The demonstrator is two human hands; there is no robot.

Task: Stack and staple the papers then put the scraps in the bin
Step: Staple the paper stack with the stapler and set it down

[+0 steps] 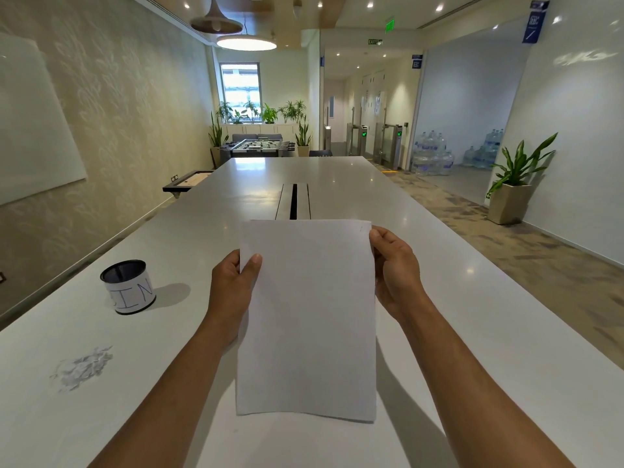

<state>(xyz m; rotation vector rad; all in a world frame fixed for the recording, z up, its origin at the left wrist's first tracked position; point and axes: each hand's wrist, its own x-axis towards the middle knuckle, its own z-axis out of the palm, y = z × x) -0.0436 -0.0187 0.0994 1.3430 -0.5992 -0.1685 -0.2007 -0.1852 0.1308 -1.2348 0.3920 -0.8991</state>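
Note:
A white stack of papers (307, 319) is held up above the table in front of me, with a small staple mark near its top right corner. My left hand (233, 292) grips its left edge, thumb on the front. My right hand (393, 268) pinches the upper right edge. A small black bin (128, 287) with a paper label reading "BIN" stands on the table to the left. A pile of shredded paper scraps (82, 368) lies on the table at the near left. No stapler is in view.
The long white table (472, 332) stretches ahead, with a cable slot (293, 201) down its middle. A wall runs close along the left side. To the right are carpeted floor and a potted plant (513, 184).

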